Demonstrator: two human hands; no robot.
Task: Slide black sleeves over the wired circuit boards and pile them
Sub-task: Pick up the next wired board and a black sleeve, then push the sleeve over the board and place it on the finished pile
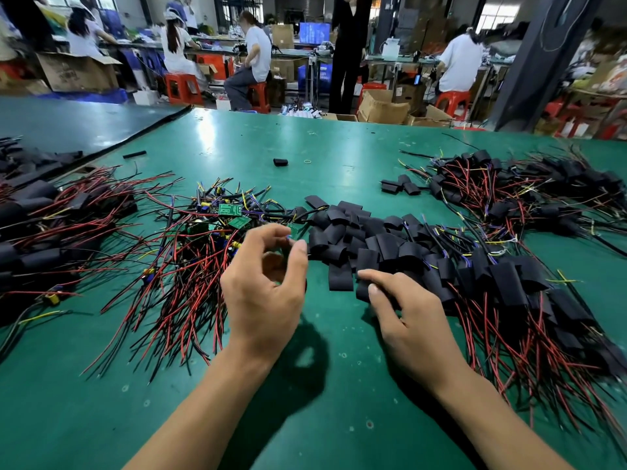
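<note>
A heap of bare green circuit boards (230,212) with red and black wires lies left of centre on the green table (237,144). Loose black sleeves (359,239) are piled in the middle. My left hand (264,286) hovers at the heap's right edge, fingers curled, thumb and fingertips pinching at a small board with wires. My right hand (403,313) rests on the near edge of the sleeve pile, its fingertips touching a black sleeve (364,286). Sleeved boards (509,279) with trailing wires are piled to the right.
Another pile of sleeved boards (529,188) lies at the far right, and one more (51,225) at the far left. A stray sleeve (280,161) and a rubber band (307,161) lie mid-table. People sit at benches beyond the table's far edge.
</note>
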